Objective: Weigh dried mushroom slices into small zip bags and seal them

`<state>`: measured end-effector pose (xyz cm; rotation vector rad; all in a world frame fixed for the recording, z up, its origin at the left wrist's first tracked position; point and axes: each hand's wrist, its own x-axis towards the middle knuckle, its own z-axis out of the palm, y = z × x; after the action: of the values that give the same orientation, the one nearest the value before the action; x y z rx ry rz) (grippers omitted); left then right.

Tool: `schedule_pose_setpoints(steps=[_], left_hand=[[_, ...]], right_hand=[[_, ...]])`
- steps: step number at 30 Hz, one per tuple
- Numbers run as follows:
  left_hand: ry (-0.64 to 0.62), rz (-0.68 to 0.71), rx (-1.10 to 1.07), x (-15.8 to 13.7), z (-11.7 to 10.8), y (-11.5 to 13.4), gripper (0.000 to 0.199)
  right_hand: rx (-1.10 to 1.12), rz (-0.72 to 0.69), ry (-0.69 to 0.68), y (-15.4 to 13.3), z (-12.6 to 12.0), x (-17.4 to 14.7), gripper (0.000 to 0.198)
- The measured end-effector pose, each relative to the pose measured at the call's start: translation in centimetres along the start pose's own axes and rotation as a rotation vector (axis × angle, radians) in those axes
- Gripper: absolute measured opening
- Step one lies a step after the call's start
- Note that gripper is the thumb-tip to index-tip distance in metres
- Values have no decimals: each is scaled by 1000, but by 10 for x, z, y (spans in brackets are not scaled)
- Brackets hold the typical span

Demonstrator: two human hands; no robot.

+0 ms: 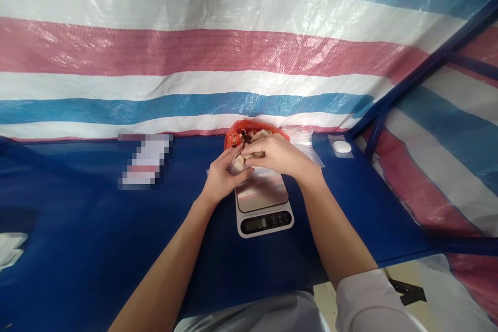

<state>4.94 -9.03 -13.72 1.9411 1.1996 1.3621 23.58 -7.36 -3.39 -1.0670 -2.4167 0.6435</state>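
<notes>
My left hand (223,175) curls round a small clear plastic bag (234,167), with a pale, round-ended piece (239,161) showing at its mouth. From the other side, my right hand (278,154) pinches brownish dried pieces (254,155) at the bag's opening; their exact kind is hard to make out. Just behind my fingers an open red plastic bag (230,132) holds many similar brown and pale dried pieces (249,136). Both hands are above the far end of a white digital kitchen scale (264,197), whose plate is partly covered by them. Its display cannot be read.
Clear plastic bags (305,141) lie right of the red bag. A white oval object (342,147) rests farther right on the blue table (116,238). A blurred-out printed item (146,161) lies left; a white object (11,246) is at the left edge. Striped sheeting (194,52) hangs behind.
</notes>
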Motion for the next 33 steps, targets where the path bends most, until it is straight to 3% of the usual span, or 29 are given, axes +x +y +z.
schedule_pose_setpoints(steps=[5, 14, 17, 29, 33], left_hand=[[6, 5, 4, 0, -1, 1, 59], [61, 17, -8, -2, -2, -2, 63], [87, 23, -14, -1, -4, 1, 62], [82, 107, 17, 3, -3, 6, 62], [30, 68, 22, 3, -5, 5, 74]], right_hand=[[36, -10, -47, -1, 2, 2, 21], [228, 14, 62, 15, 0, -1, 15], [218, 59, 102, 21, -1, -1, 14], [137, 149, 25, 27, 12, 7, 19], [191, 171, 66, 28, 10, 6, 20]])
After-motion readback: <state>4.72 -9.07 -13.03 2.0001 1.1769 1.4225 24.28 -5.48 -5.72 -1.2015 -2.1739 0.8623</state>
